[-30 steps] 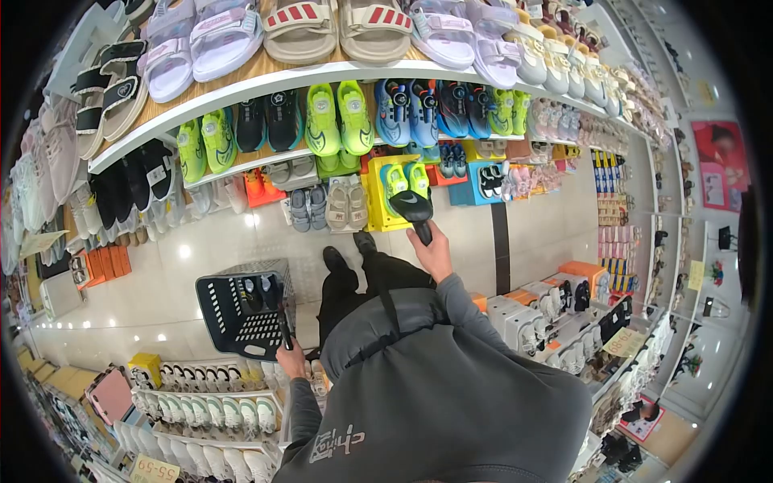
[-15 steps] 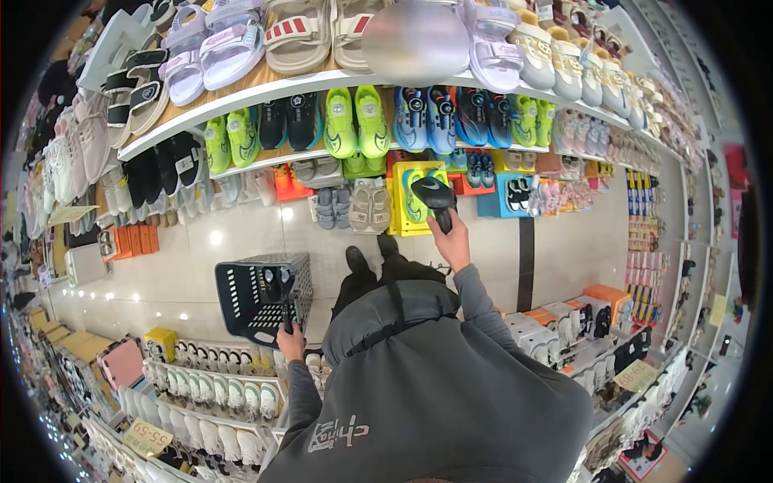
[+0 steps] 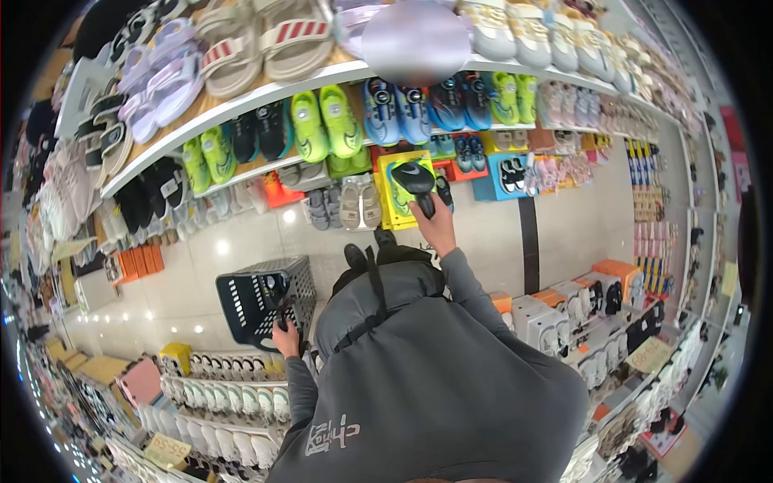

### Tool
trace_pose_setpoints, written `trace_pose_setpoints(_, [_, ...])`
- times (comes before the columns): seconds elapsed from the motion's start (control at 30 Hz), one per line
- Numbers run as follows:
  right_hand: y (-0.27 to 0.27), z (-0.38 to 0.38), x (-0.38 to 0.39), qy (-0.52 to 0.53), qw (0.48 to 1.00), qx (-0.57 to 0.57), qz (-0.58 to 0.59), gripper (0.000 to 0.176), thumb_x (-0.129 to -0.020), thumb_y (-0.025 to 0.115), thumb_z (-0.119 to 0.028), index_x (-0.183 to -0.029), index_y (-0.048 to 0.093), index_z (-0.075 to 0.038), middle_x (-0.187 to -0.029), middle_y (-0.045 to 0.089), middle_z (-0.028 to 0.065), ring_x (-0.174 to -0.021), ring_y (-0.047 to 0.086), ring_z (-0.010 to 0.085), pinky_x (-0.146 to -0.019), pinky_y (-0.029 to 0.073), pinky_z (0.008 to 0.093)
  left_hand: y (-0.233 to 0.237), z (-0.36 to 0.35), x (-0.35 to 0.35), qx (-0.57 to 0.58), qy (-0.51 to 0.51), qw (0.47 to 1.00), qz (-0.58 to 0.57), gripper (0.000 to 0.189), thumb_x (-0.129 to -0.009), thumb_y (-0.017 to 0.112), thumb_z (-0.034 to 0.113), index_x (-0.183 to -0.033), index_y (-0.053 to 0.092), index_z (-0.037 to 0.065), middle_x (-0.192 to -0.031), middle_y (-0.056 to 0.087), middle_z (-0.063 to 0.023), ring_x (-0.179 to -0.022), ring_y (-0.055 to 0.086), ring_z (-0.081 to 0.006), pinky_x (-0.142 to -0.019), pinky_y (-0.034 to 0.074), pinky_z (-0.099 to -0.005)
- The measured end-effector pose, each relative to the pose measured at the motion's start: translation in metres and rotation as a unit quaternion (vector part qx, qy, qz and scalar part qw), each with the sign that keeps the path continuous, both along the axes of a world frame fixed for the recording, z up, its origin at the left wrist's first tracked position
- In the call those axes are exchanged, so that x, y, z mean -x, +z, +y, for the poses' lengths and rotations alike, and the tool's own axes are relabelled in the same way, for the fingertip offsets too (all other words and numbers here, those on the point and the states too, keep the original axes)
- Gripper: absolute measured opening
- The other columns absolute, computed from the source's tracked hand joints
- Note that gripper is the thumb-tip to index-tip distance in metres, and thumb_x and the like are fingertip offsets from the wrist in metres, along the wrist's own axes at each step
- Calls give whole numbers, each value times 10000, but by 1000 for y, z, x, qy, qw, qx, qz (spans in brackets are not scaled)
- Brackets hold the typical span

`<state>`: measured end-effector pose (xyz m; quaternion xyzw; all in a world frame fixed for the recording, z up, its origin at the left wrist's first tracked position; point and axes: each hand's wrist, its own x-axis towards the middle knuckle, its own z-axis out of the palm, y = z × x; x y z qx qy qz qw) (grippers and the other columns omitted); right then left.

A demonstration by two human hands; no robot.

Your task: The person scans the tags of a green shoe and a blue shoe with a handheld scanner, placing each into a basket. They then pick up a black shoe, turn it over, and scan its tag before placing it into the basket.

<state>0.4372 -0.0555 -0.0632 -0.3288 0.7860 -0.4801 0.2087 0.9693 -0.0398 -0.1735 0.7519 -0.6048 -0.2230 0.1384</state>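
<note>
In the head view, my right hand [image 3: 436, 229] is closed round the grip of a black handheld device [image 3: 415, 179] with a wide, rounded head. The device is in front of a yellow shoe box [image 3: 386, 193] with lime-green shoes and hides part of them. Lower left, my left hand [image 3: 286, 339] is closed round a black handle [image 3: 281, 312] beside a dark grey slotted shopping basket [image 3: 233, 299]. A dark, shiny piece [image 3: 276, 283] shows past the handle at the basket's opening; what it is I cannot make out.
Shelves in front hold lime-green trainers [image 3: 327, 122], blue trainers [image 3: 394, 110] and beige sandals [image 3: 297, 42]. A blue box [image 3: 488, 188] stands right of the yellow one. White shoes [image 3: 233, 398] line racks behind me. Orange boxes [image 3: 138, 264] sit on the tiled floor [image 3: 189, 266] at left.
The view has shifted, so the shelves appear turned and lower left. My right hand and the device appear slightly left and lower; my left hand keeps its hold beside the basket.
</note>
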Motion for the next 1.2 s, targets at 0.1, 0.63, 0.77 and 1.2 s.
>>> trace_pose_setpoints(0.1, [3,-4,20,-22,1000,-9,1,431,-921,784,-254,-1195,608,29,-834,679,183,-730,674,282,-690,524,383,2,-5,2,-13,-14,999,-28,355,-904,681,254,-1072,668,-59,-854,717,-243,-800,696,-449,-728,525,-501])
trace_pose_setpoints(0.63, [19,-76,183,-52,993,92,61,493,-995,685,-331,-1284,545,43,-1111,643,246,-998,646,364,-869,503,435,20,-26,71,63,-49,986,-147,688,-782,797,193,-1376,487,41,-1391,424,-260,-1276,417,-470,-1022,393,-583])
trace_pose_setpoints(0.77, [21,-112,221,-73,980,49,180,524,-948,712,-317,-1273,563,66,-1154,586,311,-1082,576,493,-946,473,499,22,-37,94,80,-80,984,-134,690,-792,799,197,-1394,490,55,-1433,399,-283,-1327,387,-491,-1072,369,-589])
trace_pose_setpoints(1.2, [-19,-189,273,-105,974,-19,199,549,-978,661,-305,-1394,488,8,-1341,505,323,-1184,570,514,-971,513,541,28,-24,119,86,-150,982,-76,617,-792,785,188,-1331,523,42,-1410,389,-306,-1322,362,-502,-1104,318,-595])
